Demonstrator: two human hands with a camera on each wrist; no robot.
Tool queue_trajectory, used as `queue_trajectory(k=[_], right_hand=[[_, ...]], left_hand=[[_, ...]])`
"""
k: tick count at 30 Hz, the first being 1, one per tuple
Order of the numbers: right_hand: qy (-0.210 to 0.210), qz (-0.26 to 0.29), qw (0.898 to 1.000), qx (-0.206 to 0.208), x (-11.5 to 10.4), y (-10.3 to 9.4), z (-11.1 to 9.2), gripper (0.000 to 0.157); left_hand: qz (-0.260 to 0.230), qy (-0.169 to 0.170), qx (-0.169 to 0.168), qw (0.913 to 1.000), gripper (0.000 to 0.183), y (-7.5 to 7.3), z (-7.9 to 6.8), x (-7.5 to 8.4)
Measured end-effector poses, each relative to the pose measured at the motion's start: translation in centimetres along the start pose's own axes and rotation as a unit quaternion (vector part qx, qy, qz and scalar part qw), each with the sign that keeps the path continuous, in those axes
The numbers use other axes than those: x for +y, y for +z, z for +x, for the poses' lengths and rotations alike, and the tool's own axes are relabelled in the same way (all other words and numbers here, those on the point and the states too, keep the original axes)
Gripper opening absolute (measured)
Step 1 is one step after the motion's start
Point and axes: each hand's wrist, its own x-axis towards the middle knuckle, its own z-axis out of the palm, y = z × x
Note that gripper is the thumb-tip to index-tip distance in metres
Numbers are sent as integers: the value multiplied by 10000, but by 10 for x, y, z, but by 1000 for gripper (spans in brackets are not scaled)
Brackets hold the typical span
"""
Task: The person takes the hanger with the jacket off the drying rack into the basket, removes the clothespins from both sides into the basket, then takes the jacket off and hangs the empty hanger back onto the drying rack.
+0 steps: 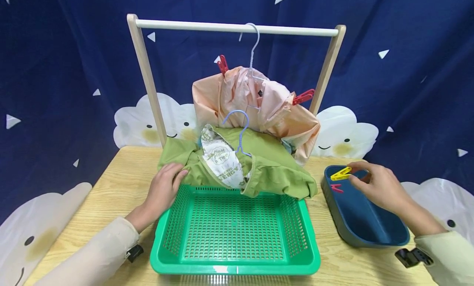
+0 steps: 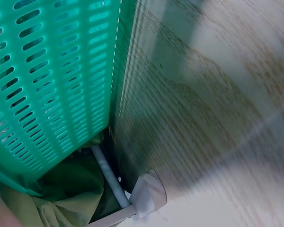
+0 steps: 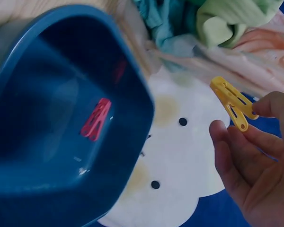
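A yellow clothespin (image 1: 341, 173) is pinched between the thumb and fingers of my right hand (image 1: 383, 187), over the near side of the blue bin. In the right wrist view the yellow clothespin (image 3: 232, 101) shows its handle end at the fingertips. My left hand (image 1: 163, 187) grips the left side of a green zip jacket (image 1: 274, 175), its fingertips partly hidden. The jacket lies across the back of the green basket, with a printed white lining (image 1: 222, 162) showing. A lavender hanger (image 1: 240, 136) pokes up from its neck.
A pink jacket (image 1: 211, 92) hangs on a hanger from the rack's white rod (image 1: 192, 26), with red clothespins (image 1: 303, 96) at both shoulders. The green basket (image 1: 237, 269) stands in front. Inside the blue bin (image 1: 340, 224) lies a red clothespin (image 3: 96, 119).
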Motion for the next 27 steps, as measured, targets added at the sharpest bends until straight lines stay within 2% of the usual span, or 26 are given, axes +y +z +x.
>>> queue_trajectory(k=[7, 18, 27], right_hand=[[259, 8, 9989, -391, 21, 4, 3, 36], [391, -9, 9960, -807, 45, 8, 7, 37], [141, 82, 9916, -1281, 67, 23, 5, 34]], left_hand=[[-26, -30, -39, 10000, 15, -2, 0, 1], [-20, 34, 18, 10000, 14, 0, 0, 1], [-21, -20, -22, 10000, 14, 0, 0, 1]])
